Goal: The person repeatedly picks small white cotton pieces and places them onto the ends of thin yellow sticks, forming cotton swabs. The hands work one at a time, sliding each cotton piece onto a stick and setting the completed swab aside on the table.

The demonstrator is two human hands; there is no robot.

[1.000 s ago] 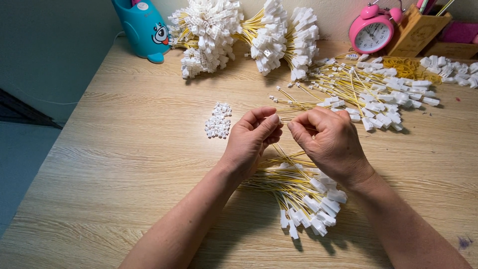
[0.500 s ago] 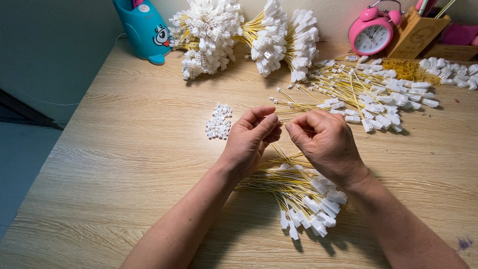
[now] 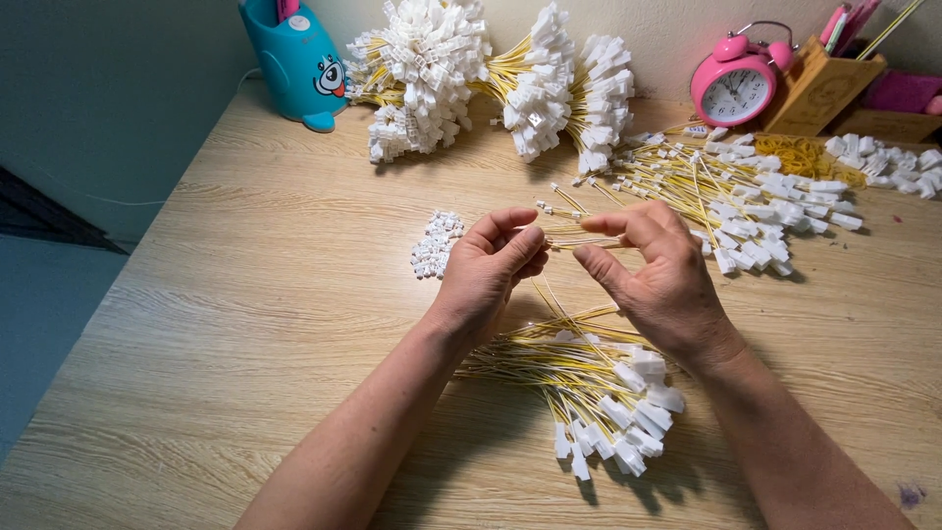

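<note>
Over the middle of a wooden table (image 3: pixel 245 324), my left hand (image 3: pixel 491 270) and my right hand (image 3: pixel 657 275) pinch the two ends of a thin yellow wire (image 3: pixel 561 238) held between them. Below my hands lies a fanned bundle of yellow wires with white plastic connectors (image 3: pixel 599 393). A small heap of loose white connectors (image 3: pixel 437 245) sits just left of my left hand. Another spread of yellow wires with white connectors (image 3: pixel 736 191) lies beyond my right hand.
Tied bunches of wires with white connectors (image 3: pixel 491 79) lie along the back wall. A teal pen holder (image 3: pixel 294 59) stands back left. A pink alarm clock (image 3: pixel 736 83) and a wooden box (image 3: pixel 829 88) stand back right, with yellow rubber bands (image 3: pixel 795 152) near them.
My hands have drawn slightly apart, with the right hand's fingers spread more and the yellow wire stretched between them. The piles on the table have not moved.
</note>
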